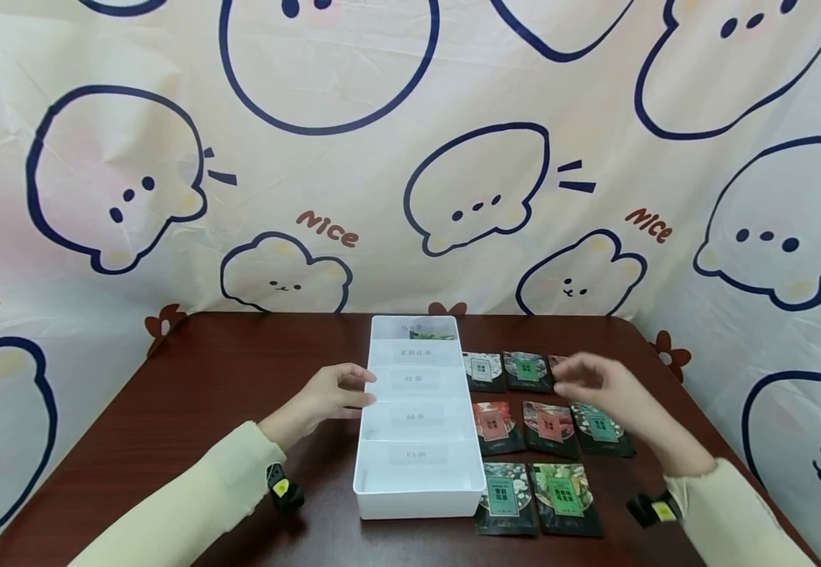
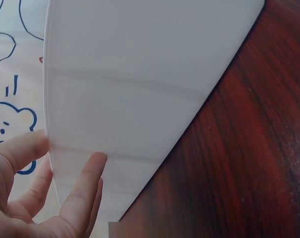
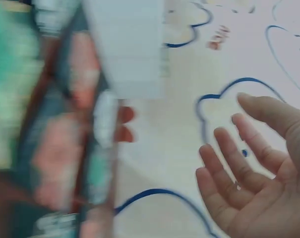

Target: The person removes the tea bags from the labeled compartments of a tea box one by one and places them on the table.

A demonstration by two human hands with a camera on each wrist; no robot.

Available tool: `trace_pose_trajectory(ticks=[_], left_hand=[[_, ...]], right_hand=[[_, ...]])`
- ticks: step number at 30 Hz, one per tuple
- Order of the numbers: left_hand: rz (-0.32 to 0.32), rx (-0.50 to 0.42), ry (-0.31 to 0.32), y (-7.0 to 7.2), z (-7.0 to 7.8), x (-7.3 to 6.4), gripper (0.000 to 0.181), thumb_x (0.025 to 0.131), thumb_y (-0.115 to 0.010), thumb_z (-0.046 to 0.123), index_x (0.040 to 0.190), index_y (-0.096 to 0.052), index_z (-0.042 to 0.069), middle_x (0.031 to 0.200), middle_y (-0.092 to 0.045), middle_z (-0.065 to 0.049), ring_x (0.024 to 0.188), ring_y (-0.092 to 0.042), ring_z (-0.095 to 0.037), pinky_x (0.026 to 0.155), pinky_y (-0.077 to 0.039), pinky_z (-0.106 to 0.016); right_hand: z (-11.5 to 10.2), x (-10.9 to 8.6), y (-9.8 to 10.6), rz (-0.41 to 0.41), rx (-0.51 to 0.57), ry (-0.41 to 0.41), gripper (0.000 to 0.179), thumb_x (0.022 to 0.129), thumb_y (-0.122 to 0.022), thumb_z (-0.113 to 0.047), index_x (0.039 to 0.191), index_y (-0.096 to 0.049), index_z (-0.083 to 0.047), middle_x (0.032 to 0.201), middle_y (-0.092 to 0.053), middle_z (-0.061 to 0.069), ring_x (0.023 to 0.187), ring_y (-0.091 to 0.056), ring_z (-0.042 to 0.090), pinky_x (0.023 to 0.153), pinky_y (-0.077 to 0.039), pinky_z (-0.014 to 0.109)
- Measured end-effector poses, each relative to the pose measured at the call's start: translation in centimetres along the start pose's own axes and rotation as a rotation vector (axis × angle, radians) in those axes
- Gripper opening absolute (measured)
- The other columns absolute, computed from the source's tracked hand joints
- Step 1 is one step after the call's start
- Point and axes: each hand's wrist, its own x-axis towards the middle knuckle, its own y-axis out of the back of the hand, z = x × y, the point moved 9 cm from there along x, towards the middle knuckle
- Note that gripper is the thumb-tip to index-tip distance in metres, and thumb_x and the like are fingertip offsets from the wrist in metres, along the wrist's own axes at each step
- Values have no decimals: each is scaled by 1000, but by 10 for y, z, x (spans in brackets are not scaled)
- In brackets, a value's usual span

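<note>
A long white divided box (image 1: 417,476) with paper labels stands on the table, and a greenish tea packet (image 1: 433,335) shows in its far compartment. My left hand (image 1: 328,394) touches the box's left wall and rim with loosely bent fingers, seen close in the left wrist view (image 2: 65,198). To the right of the box, my right hand (image 1: 605,386) hovers over the tea packets, fingers spread and palm bare in the right wrist view (image 3: 259,173). Beneath it lie a green packet (image 1: 603,431) and a red packet (image 1: 558,361), partly covered by the hand.
More tea packets lie in rows right of the box: white (image 1: 484,370), green (image 1: 527,368), red ones (image 1: 495,428) (image 1: 549,428), a teal one (image 1: 503,498) and a light green one (image 1: 565,498). The brown table (image 1: 240,378) meets a printed cloth backdrop (image 1: 382,181).
</note>
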Motion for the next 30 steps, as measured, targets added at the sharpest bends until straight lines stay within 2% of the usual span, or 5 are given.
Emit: trace_pose_trajectory(ticks=[4, 7, 14, 21, 30], left_hand=[[10, -2, 9, 1, -2, -1, 38, 82, -76, 6, 116, -60, 2, 122, -54, -21, 85, -66, -22, 82, -58, -45], [15, 4, 12, 1, -3, -1, 37, 82, -76, 6, 115, -61, 3, 121, -55, -20, 85, -66, -22, 81, -59, -44], [16, 14, 13, 1, -2, 1, 34, 83, -75, 6, 114, -62, 4, 121, -56, -19, 85, -65, -21, 81, -59, -44], [15, 4, 13, 0, -1, 2, 34, 83, -75, 5, 113, -62, 3, 120, -56, -19, 85, -65, -21, 82, -58, -44], [22, 5, 12, 1, -2, 1, 33, 83, -75, 5, 113, -62, 4, 121, -56, -19, 85, -66, -22, 82, -58, -44]], right_hand=[[-32, 33, 8, 12, 52, 89, 36, 92, -65, -35, 121, -60, -13, 117, -64, 7, 100, -62, 10, 80, -55, 24], [-49, 60, 4, -3, 104, 129, 39, 94, -63, -34, 125, -58, -11, 123, -63, 8, 108, -61, 13, 88, -53, 25], [-73, 120, -32, -72, 179, 172, 37, 95, -63, -28, 125, -58, -8, 128, -61, 12, 119, -57, 26, 102, -47, 46], [-72, 155, -73, -130, 205, 157, 31, 95, -63, -24, 121, -60, -8, 125, -62, 10, 119, -57, 26, 105, -45, 49], [-58, 176, -103, -173, 253, 146, 26, 95, -63, -16, 117, -63, -3, 130, -60, 12, 117, -57, 26, 106, -44, 48]])
